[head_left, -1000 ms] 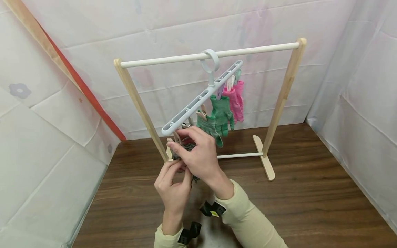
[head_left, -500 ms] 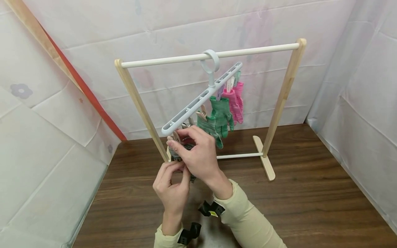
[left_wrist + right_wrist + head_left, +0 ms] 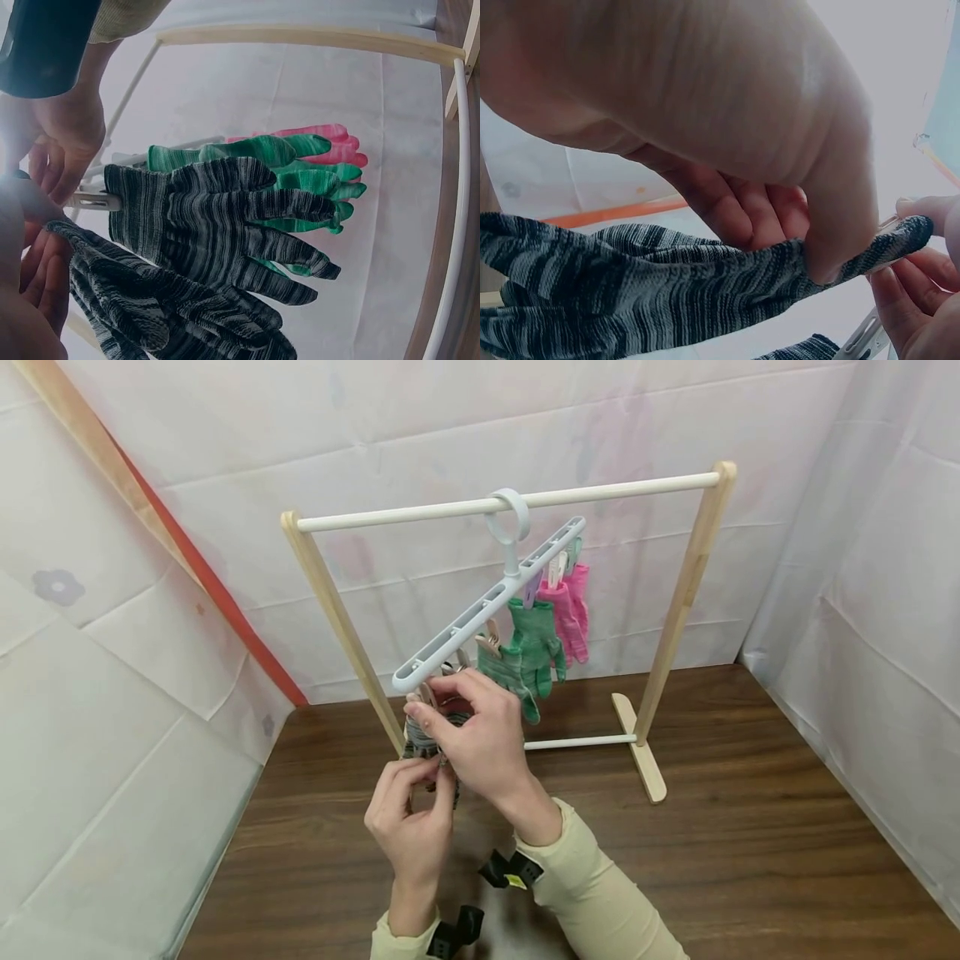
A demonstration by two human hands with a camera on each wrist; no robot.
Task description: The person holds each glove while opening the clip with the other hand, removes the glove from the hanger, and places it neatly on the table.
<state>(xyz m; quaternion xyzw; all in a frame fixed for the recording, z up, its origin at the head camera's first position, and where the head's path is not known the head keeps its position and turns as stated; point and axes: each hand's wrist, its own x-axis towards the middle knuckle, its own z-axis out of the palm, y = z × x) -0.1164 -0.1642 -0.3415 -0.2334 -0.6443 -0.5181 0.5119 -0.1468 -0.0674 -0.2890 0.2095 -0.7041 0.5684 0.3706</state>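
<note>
A black-and-grey striped knit glove (image 3: 422,737) hangs under the near end of the pale blue clip hanger (image 3: 468,620). My right hand (image 3: 491,739) pinches a pale pink clothespin (image 3: 427,694) at its cuff. Lower down, my left hand (image 3: 411,827) pinches the glove's cloth between thumb and fingers. In the right wrist view the left hand (image 3: 727,97) is large above the glove (image 3: 682,300), with the right hand (image 3: 930,307) at the cuff end. A second striped glove (image 3: 195,214) hangs behind from another clothespin (image 3: 94,200). Fingers partly cover the near clothespin.
Farther along the hanger, green gloves (image 3: 535,647) and pink gloves (image 3: 566,614) hang from clothespins. The hanger's ring (image 3: 510,514) loops over the rack's white top rod (image 3: 622,492). Wooden posts (image 3: 686,602) stand on a dark wood table (image 3: 750,827).
My left hand has shifted slightly left and down, tugging the striped glove so more of its cloth shows below the clothespin. The right hand keeps its place. The whole head view drifts slightly.
</note>
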